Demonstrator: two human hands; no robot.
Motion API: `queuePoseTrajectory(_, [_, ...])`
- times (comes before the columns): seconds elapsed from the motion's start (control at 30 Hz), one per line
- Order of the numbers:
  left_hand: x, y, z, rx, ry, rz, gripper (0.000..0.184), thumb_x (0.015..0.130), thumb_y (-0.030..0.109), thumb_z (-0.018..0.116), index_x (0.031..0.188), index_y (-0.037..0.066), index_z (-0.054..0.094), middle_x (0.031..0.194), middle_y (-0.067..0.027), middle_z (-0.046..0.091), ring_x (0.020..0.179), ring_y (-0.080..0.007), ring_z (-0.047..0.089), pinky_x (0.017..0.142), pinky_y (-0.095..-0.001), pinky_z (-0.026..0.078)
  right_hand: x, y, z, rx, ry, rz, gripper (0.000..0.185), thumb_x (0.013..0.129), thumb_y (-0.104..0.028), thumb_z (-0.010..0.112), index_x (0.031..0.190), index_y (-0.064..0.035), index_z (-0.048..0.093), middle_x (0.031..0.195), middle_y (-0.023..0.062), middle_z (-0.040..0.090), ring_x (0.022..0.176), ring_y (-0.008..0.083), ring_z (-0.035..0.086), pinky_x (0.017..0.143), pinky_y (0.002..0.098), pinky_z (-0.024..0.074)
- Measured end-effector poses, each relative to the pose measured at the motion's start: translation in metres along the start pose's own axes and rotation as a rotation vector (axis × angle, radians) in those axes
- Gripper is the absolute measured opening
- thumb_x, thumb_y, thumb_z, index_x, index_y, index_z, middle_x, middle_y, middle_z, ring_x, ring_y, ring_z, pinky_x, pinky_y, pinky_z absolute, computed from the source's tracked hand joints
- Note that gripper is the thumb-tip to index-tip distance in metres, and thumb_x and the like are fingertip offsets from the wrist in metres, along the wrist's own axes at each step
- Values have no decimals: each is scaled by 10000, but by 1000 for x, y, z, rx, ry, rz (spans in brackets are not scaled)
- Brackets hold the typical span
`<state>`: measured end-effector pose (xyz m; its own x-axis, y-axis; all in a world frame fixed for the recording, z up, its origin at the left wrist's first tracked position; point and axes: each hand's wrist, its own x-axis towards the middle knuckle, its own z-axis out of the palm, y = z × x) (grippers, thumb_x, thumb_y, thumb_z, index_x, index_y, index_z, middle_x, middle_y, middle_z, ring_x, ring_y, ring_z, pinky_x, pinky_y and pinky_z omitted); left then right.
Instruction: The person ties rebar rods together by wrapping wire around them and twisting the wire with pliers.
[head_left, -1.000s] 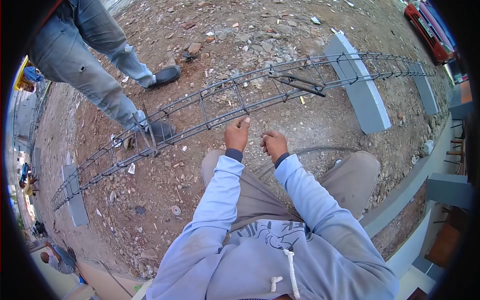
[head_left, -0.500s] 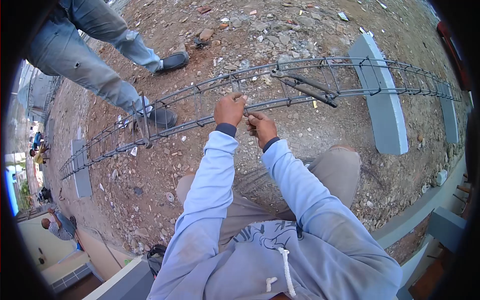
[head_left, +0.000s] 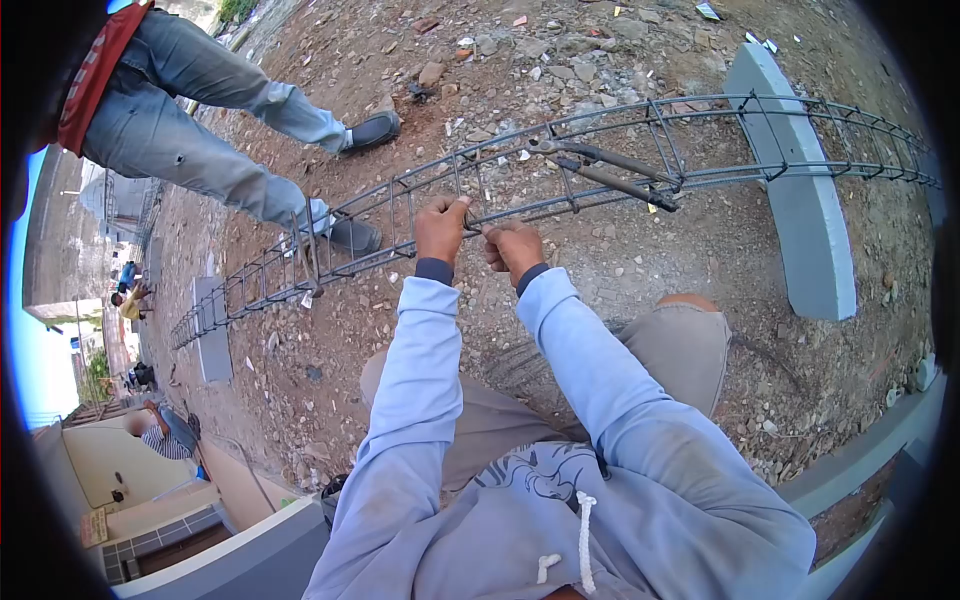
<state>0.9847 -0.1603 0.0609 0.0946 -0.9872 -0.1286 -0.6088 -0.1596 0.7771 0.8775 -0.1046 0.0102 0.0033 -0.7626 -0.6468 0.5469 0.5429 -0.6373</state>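
A long rebar cage (head_left: 400, 210) of thin bars and square stirrups runs from lower left to upper right. My left hand (head_left: 441, 228) is closed at its near bar, thumb and forefinger pinched beside a stirrup. Just right of it, my right hand (head_left: 513, 246) is closed too, fingertips at the underside of the same bar. What the fingers pinch is too small to make out. Long-handled pincers (head_left: 610, 170) rest across the cage to the right of my hands. Another metal tool (head_left: 307, 255) hangs on the cage at the left.
Grey blocks (head_left: 795, 190) (head_left: 211, 335) lie under the cage at right and left. A person in jeans (head_left: 220, 150) stands beyond the cage at the left. Another person (head_left: 170, 432) is farther off at lower left. Stones and scraps litter the dirt ground.
Both hands have moved from in front of the cage onto its near bar, a little leftward. The view has shifted, showing more of the building and the standing person at left.
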Motion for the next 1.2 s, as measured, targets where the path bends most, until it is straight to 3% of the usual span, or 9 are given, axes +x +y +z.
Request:
queuePoseTrajectory(0.1, [-7, -7, 3, -141, 70, 44, 288, 859, 270, 608, 719, 20, 634, 583, 14, 513, 525, -85, 416, 483, -277, 323, -5, -5, -2, -75, 2, 63, 274, 819, -251, 642, 680, -22, 585, 586, 62, 554, 427, 162, 492, 387, 297, 362])
queuePoseTrajectory(0.2, [-16, -13, 2, 26, 175, 174, 287, 856, 260, 600, 723, 7, 631, 638, -93, 547, 598, -214, 506, 554, -355, 384, -7, -8, 5, -42, 13, 109, 276, 824, -278, 629, 654, -64, 582, 535, 30, 516, 412, 138, 453, 362, 284, 280])
queuePoseTrajectory(0.27, [-23, -19, -1, 115, 209, 242, 271, 855, 257, 602, 729, 17, 612, 742, -137, 550, 729, -290, 542, 637, -381, 408, -2, -6, 6, -38, -12, 112, 261, 813, -244, 634, 659, -39, 589, 561, 52, 538, 430, 146, 452, 377, 295, 310])
queuePoseTrajectory(0.47, [-44, -47, 7, -125, 306, 211, 232, 874, 243, 594, 821, 24, 651, 779, -98, 587, 732, -235, 564, 643, -359, 428, 8, -6, 9, -95, 23, 130, 243, 803, -214, 608, 655, -21, 610, 565, 62, 556, 447, 145, 460, 405, 296, 337])
queuePoseTrajectory(0.57, [-62, -56, 25, -613, 290, -59, 221, 906, 246, 565, 910, 39, 644, 777, -27, 588, 704, -151, 544, 621, -286, 425, 3, 3, 13, -333, 102, -100, 276, 798, -247, 591, 647, -18, 626, 600, 117, 597, 515, 206, 540, 492, 344, 424])
queuePoseTrajectory(0.6, [-68, -53, 31, -817, 273, -179, 219, 917, 246, 553, 948, 47, 638, 773, 2, 585, 690, -120, 531, 614, -256, 422, 2, 3, 16, -522, 136, -199, 292, 794, -268, 567, 705, -6, 661, 702, 203, 638, 663, 316, 620, 643, 408, 480])
queuePoseTrajectory(0.7, [-71, -47, 44, -1139, 300, -362, 214, 931, 239, 526, 1024, 64, 605, 837, -16, 599, 732, -128, 552, 656, -264, 455, -10, 1, 19, -869, 191, -474, 290, 790, -266, 558, 779, -1, 676, 791, 245, 638, 794, 397, 616, 745, 451, 474])
queuePoseTrajectory(1.03, [-43, -71, 66, -1751, -15, -445, 123, 930, 141, 495, 956, 37, 555, 904, -55, 611, 832, -150, 598, 766, -270, 488, -6, -36, 29, -1220, -24, -359, 269, 789, -203, 527, 759, 14, 684, 866, 245, 635, 830, 405, 616, 766, 443, 491])
queuePoseTrajectory(1.2, [-32, -80, 74, -1647, 16, -466, 109, 928, 156, 510, 915, 53, 544, 855, -41, 594, 796, -139, 596, 712, -257, 494, -1, -35, 23, -1280, -56, -338, 292, 787, -217, 502, 784, 13, 683, 866, 247, 636, 838, 409, 614, 780, 453, 486])
